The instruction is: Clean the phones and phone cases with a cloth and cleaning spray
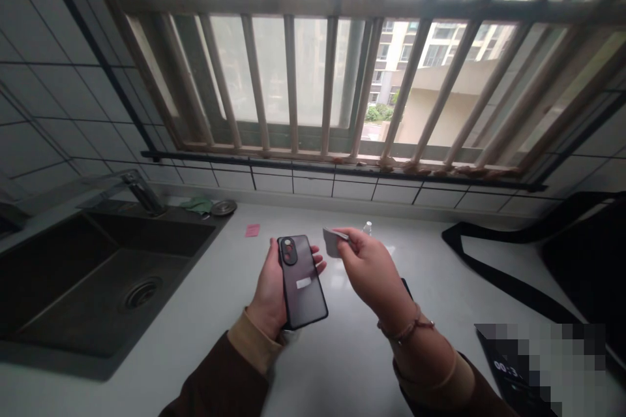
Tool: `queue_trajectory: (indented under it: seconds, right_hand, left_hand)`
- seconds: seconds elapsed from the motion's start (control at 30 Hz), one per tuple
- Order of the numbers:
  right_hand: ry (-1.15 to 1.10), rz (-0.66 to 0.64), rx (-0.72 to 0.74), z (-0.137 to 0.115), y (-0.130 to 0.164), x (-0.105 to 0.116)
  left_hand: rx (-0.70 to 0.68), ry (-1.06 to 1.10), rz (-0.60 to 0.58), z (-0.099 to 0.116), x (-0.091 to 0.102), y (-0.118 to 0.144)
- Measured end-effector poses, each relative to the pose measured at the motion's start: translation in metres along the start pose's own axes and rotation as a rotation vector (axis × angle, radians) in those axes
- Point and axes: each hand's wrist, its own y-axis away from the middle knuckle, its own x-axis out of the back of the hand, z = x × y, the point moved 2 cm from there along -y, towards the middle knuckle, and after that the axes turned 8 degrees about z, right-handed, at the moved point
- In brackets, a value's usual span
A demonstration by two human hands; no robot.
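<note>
My left hand (270, 283) is wrapped round a phone (304, 303), whose back faces up in a dark-edged, see-through case. The camera bump sits at its upper left, and a small white label shows at mid-back. To the right and a little higher, my right hand (369, 267) pinches a folded thin grey cloth (334, 244) between thumb and fingers. Cloth and phone are apart. Just beyond the right hand shows the clear top of a small bottle (368, 228), its lower part hidden. A dark edge of some object peeks out by the right wrist.
A dark sink (107, 286) with a tap (141, 192) lies at left. Near it are a green cloth (196, 205), a metal strainer (223, 207) and a pink paper (252, 230). At right lie a black strap (489, 273) and a timer screen (506, 368). A barred window rises behind the counter.
</note>
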Motion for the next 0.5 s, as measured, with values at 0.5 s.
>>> queue_trajectory:
  seconds: [0.5]
  right_hand:
    - [0.577,-0.458,0.542,0.015,0.016,-0.046]
  left_hand:
    - [0.040,0.056,-0.014,-0.014,0.004,-0.008]
